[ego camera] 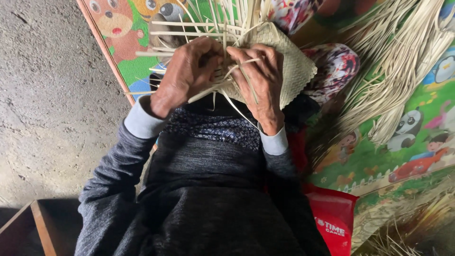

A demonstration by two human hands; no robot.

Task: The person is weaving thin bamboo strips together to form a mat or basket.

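Observation:
A pale woven mat piece [293, 64] made of flat straw strips rests on my lap, with loose strip ends [208, 21] sticking out at its top and left. My left hand [186, 73] grips the strips at the unfinished left edge, fingers curled around them. Pressed on the weave just beside it, my right hand [259, 78] has a strip running under its fingers. Both hands touch the same piece, close together.
A large bundle of loose straw strips [403, 61] lies to the right on a colourful cartoon play mat [407, 151]. Bare concrete floor [52, 95] is on the left. A red bag [334, 223] sits by my right side, a wooden box corner [42, 227] at bottom left.

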